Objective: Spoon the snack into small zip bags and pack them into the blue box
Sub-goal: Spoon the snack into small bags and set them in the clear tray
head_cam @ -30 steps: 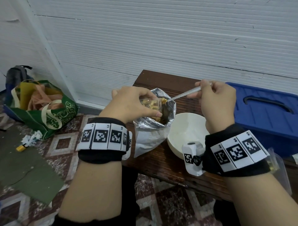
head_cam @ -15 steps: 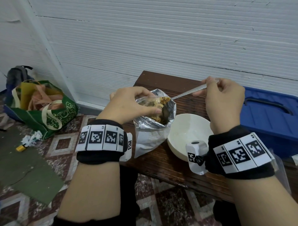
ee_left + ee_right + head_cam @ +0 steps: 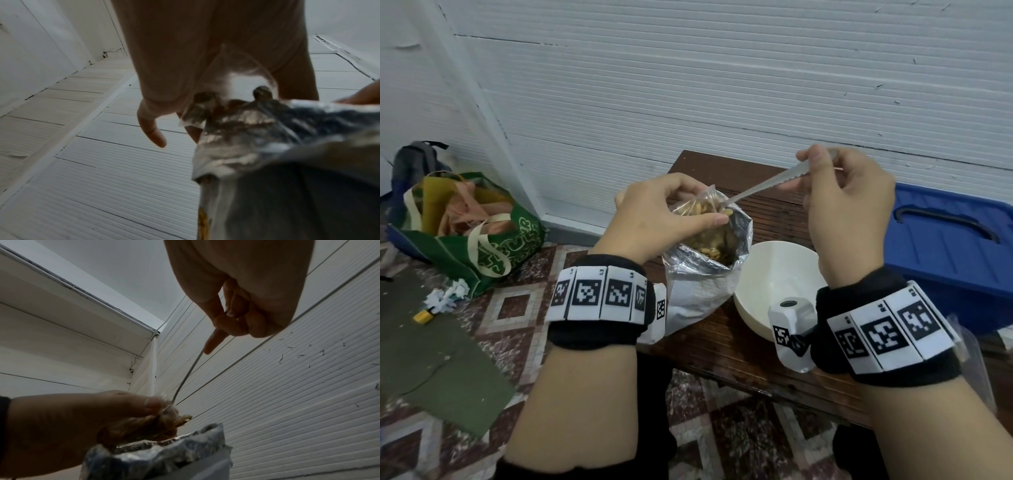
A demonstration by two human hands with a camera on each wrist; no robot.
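The left hand [image 3: 654, 219] pinched the small clear plastic zip bag [image 3: 697, 205] open over the crinkled silver foil snack pouch [image 3: 705, 274], while the right hand [image 3: 842, 205] clamped the slim metal spoon [image 3: 767, 186], tipping the tan snack pieces [image 3: 705, 246] in. Filling was under way; next, I'd judge, came sealing and carrying it to the blue plastic box [image 3: 945, 257] at three o'clock on the dark wooden surface [image 3: 722, 349].

black wristbands [image 3: 599, 329] with white square-coded tags on both wrists.
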